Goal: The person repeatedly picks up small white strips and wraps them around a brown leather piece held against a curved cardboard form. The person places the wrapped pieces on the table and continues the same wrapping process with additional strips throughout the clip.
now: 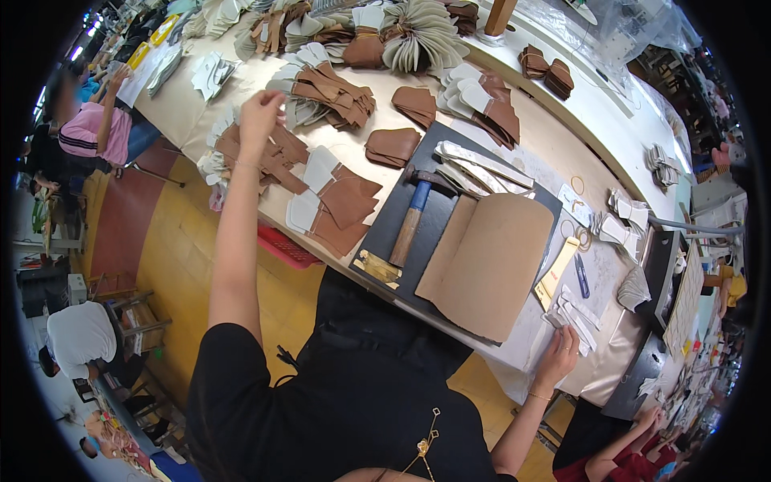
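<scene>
My left hand (261, 120) is raised over the far left of the table, its fingers curled together; a small pale spot shows at the fingertips, too small to name. Beneath it lie brown leather strips (281, 153) with white backing. My right hand (560, 355) rests at the near right edge, fingers stretched out against a small pile of white strips (577, 317). Between my hands a folded brown cardboard sheet (490, 265) lies on a dark board (397, 217). A hammer (414, 210) with a blue and wooden handle lies left of it.
Brown leather stacks (392, 148) and fanned pale pieces (422, 40) cover the table's far side. A yellow-and-white tool (556, 273), a blue cutter (581, 275) and rubber bands (582, 237) lie at the right. A red basket (285, 247) sits below the edge. Other people work nearby.
</scene>
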`<state>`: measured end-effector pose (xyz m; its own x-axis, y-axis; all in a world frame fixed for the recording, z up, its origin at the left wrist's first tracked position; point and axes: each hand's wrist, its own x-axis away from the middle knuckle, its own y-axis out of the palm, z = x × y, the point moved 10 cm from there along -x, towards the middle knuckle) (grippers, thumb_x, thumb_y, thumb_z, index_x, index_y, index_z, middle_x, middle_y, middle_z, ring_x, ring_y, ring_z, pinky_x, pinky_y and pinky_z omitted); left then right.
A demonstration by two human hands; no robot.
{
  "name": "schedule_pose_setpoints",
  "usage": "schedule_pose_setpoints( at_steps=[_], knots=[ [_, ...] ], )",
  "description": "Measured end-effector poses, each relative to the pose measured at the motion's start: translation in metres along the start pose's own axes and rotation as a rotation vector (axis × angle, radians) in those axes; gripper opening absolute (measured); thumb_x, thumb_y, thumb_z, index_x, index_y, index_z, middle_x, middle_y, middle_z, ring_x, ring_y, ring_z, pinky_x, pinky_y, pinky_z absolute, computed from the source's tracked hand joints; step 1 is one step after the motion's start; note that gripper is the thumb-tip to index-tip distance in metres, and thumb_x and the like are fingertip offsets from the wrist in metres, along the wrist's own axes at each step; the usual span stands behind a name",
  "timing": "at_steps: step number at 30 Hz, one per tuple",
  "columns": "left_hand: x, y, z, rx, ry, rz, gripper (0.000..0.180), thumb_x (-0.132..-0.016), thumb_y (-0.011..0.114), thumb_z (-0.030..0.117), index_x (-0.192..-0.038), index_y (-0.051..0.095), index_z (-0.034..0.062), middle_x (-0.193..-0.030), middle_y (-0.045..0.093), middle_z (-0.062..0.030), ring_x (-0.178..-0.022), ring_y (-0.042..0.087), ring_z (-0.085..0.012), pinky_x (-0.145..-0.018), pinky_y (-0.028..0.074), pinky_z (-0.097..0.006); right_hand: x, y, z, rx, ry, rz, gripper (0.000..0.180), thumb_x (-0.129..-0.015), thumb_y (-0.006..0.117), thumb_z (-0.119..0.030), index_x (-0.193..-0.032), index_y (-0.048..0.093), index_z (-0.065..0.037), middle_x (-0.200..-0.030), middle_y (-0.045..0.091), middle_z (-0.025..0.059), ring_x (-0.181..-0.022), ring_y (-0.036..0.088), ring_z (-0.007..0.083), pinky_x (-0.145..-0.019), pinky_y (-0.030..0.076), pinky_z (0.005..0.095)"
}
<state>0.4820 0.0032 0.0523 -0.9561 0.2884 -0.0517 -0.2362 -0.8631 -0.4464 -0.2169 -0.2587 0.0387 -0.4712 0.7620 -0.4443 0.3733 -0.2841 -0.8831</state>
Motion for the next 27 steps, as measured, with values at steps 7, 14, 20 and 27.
schedule_pose_setpoints(
  at_steps=[7, 14, 20, 27],
  knots=[
    [-0.083, 0.041, 0.033, -0.392, 0.342, -0.023, 0.034, -0.080, 0.069, 0.026, -0.098, 0.069, -0.0020, -0.083, 0.070, -0.0166, -0.074, 0.069, -0.0267, -0.069, 0.052, -0.034, -0.001, 0.000, -0.003, 0.030, -0.101, -0.037, 0.010, -0.080, 0.066, 0.000, -0.089, 0.062, -0.001, -0.101, 0.066, 0.0125, -0.096, 0.064, 0.0299, -0.090, 0.048, 0.0426],
    [-0.165, 0.082, -0.003, -0.796, 0.401, 0.056, 0.070, -0.057, 0.080, 0.056, -0.085, 0.066, -0.0068, -0.089, 0.066, -0.0277, -0.087, 0.065, -0.0397, -0.077, 0.052, -0.045, -0.009, 0.011, -0.016, 0.129, -0.137, -0.278, 0.013, -0.078, 0.065, -0.001, -0.088, 0.057, -0.003, -0.113, 0.064, 0.0108, -0.116, 0.056, 0.0283, -0.105, 0.034, 0.0468],
    [-0.175, 0.087, 0.006, -0.927, 0.541, 0.074, 0.052, -0.064, 0.079, 0.036, -0.090, 0.062, -0.0047, -0.092, 0.064, -0.0274, -0.089, 0.061, -0.0442, -0.079, 0.049, -0.047, -0.002, 0.016, -0.001, -0.012, -0.001, -0.748, 0.015, -0.073, 0.069, -0.005, -0.081, 0.056, -0.005, -0.141, 0.043, 0.0170, -0.133, 0.037, 0.0377, -0.111, 0.027, 0.0507],
    [-0.122, 0.107, 0.042, -0.603, 0.385, -0.205, 0.028, -0.080, 0.063, 0.024, -0.090, 0.061, -0.0022, -0.089, 0.064, -0.0202, -0.079, 0.063, -0.0353, -0.069, 0.051, -0.040, 0.001, 0.013, -0.009, 0.010, 0.006, -0.928, 0.011, -0.071, 0.069, -0.007, -0.068, 0.059, -0.004, -0.150, 0.029, 0.0200, -0.136, 0.025, 0.0478, -0.112, 0.024, 0.0522]
  ],
)
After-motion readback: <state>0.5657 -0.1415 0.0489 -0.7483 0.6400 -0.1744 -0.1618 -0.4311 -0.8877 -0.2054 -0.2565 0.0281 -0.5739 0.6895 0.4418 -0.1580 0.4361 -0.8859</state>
